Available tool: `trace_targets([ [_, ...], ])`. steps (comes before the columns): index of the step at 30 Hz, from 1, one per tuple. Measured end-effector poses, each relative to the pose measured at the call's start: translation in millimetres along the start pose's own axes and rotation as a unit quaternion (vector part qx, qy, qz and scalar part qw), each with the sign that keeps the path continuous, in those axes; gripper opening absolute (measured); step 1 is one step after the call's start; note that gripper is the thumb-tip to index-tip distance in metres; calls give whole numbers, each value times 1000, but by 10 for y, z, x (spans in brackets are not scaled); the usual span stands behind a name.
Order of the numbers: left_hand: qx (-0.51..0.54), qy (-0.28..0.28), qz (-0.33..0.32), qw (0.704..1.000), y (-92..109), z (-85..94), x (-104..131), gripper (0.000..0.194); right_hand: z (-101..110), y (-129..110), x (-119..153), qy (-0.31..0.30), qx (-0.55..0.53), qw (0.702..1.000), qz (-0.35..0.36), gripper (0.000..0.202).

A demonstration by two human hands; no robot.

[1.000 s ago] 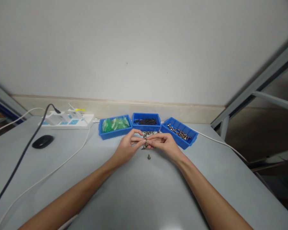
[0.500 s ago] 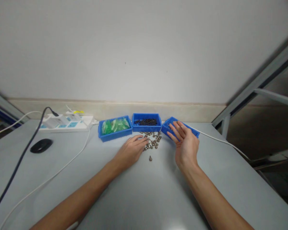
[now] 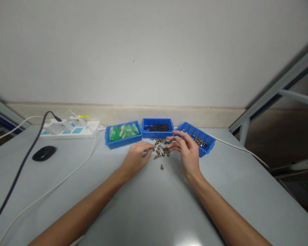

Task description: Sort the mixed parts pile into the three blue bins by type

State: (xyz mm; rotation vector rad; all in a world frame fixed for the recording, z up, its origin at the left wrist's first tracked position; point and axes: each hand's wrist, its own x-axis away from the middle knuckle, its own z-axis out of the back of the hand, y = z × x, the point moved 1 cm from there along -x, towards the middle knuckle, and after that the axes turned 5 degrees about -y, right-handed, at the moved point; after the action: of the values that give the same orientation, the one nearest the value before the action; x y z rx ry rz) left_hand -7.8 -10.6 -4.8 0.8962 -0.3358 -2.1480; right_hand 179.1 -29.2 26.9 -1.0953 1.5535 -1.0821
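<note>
A loose pile of small metallic screws [image 3: 163,151] lies on the grey table, with a single screw [image 3: 162,166] apart from it at the front. At the pile's left edge is my left hand [image 3: 136,158], its fingertips and thumb closed around what looks like one screw. My right hand [image 3: 188,152] hovers at the pile's right side, fingers curved and apart, with nothing visible in them. Behind it, a blue bin [image 3: 209,143] holds similar shiny screws. Another blue bin [image 3: 157,134], behind the pile, contains dark screws [image 3: 157,127].
To the left, a third blue bin [image 3: 124,144] holds green-and-clear plastic packets [image 3: 123,132]. A white power strip [image 3: 72,132] with plugs, a black mouse [image 3: 44,153] and cables [image 3: 64,182] occupy the left side. A wall stands behind; metal framing [image 3: 242,131] rises at the right.
My right hand has moved from over the right bin left and down to the pile, turning its palm inward and uncovering the bin's screws. My left fingertips have drawn together at the pile's edge.
</note>
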Motion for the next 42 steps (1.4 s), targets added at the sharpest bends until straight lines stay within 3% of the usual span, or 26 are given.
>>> trace_targets([
  [4, 86, 12, 62, 994, 48, 20, -29, 21, 11, 41, -19, -37, 13, 999, -9, 26],
  [11, 282, 23, 166, 945, 71, 0, -39, 25, 9, 92, -32, -116, 10, 992, -52, 33],
  [21, 332, 36, 185, 924, 78, -1, -37, 22, -7, 163, 3, -188, 94, 977, -47, 24],
  [27, 379, 50, 226, 896, 89, -5, -57, 23, -18, 230, 46, -215, 192, 957, 23, 25],
  [33, 430, 38, 264, 863, 79, 3, -43, 32, -17, 228, 40, -211, 134, 968, -26, 30],
  [39, 423, 0, 277, 863, 61, 48, -43, 41, -4, 159, 0, -229, 66, 968, -78, 31],
  [42, 349, -4, 241, 906, 61, 80, -64, 39, 45, 117, -55, -194, 43, 977, -82, 29],
])
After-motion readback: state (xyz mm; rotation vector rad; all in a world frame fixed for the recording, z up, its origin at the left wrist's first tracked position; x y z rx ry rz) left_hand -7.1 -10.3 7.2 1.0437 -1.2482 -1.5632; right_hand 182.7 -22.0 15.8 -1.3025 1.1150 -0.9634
